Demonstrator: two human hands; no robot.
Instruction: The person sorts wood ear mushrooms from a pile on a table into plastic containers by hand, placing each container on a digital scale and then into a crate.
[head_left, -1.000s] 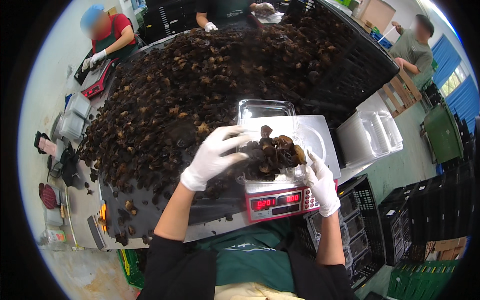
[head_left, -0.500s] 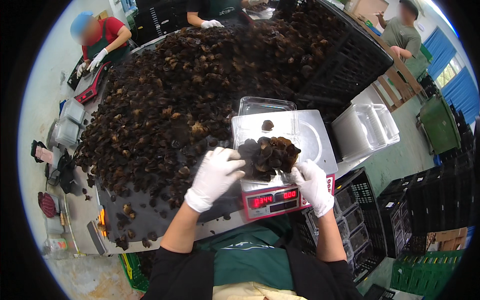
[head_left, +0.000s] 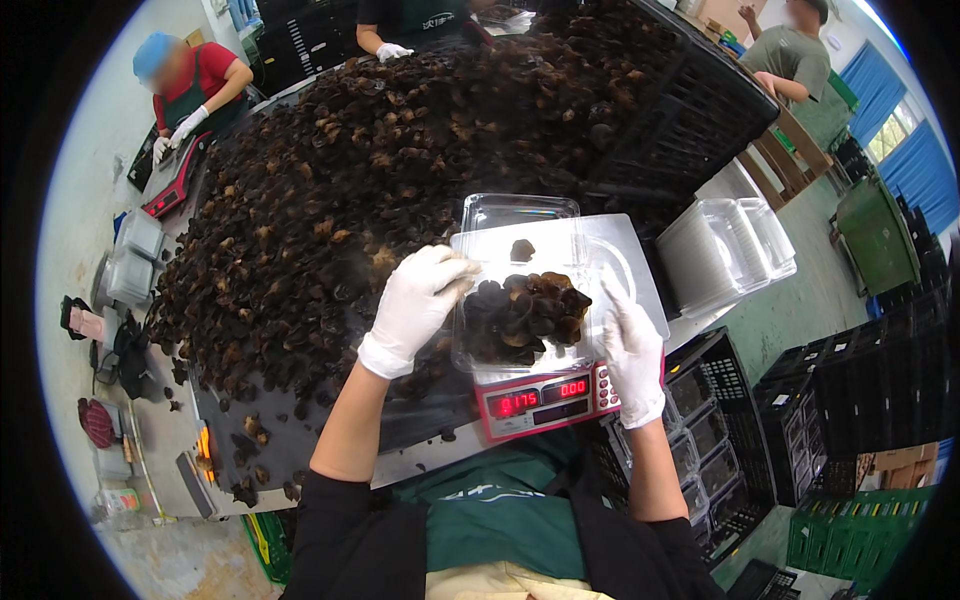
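A clear plastic clamshell box (head_left: 465,350) lies open on the silver plate of a red digital scale (head_left: 550,410). In its near half is a heap of dark brown wood ear mushrooms (head_left: 525,315), and one loose wood ear (head_left: 522,250) lies farther back. My left hand (head_left: 412,308), white-gloved, hovers at the box's left edge, thumb and fingers apart and partly curled. On the right, my gloved right hand (head_left: 632,350) is open beside the box, fingers stretched over the scale's right side.
A big mound of wood ears (head_left: 330,210) covers the table. A black crate (head_left: 690,110) stands back right, beside stacked clear boxes (head_left: 725,255). At far left a co-worker (head_left: 200,90) handles another red scale (head_left: 180,185). More crates (head_left: 710,440) stand below right.
Both hands have drawn away from the mushrooms: the left moved up and left, the right slightly outward with its fingers straightened. The scale's display reading has changed.
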